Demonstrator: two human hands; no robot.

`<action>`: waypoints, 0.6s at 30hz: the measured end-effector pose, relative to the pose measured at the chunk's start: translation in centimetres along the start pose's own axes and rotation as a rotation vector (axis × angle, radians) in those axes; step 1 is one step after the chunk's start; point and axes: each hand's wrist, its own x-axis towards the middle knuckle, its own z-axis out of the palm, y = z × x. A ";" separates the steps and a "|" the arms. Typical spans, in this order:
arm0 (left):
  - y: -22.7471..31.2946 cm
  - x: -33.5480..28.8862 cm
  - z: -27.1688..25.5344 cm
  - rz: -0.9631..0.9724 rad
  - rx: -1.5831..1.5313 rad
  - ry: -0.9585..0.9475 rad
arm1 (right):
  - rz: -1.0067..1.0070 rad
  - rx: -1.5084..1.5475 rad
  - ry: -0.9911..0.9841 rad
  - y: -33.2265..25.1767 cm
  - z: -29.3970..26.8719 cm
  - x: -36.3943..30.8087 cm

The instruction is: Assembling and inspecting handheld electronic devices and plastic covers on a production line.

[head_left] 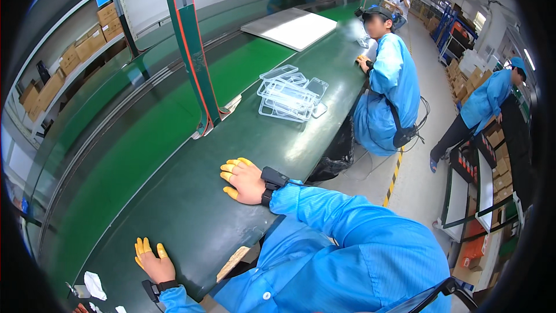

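Note:
My left hand lies flat on the dark green bench, its fingers apart, with yellow covers on the fingertips. Further right, my right hand rests on the same surface, also spread, with yellow fingertip covers and nothing in it. Both wrists wear black straps with small devices. A heap of clear plastic cases, thin and rectangular like phone cases, sits on the bench beyond my right hand. Next to my left hand lies a crumpled white tissue.
A green conveyor belt runs alongside the bench, with a white board further up. A green post with red edging stands between them. A seated co-worker in blue is at the bench; another person stands by shelving at right.

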 end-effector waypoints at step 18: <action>0.4 1.3 -0.8 0.076 -0.088 0.067 | -0.040 0.008 0.018 0.0 -1.1 1.1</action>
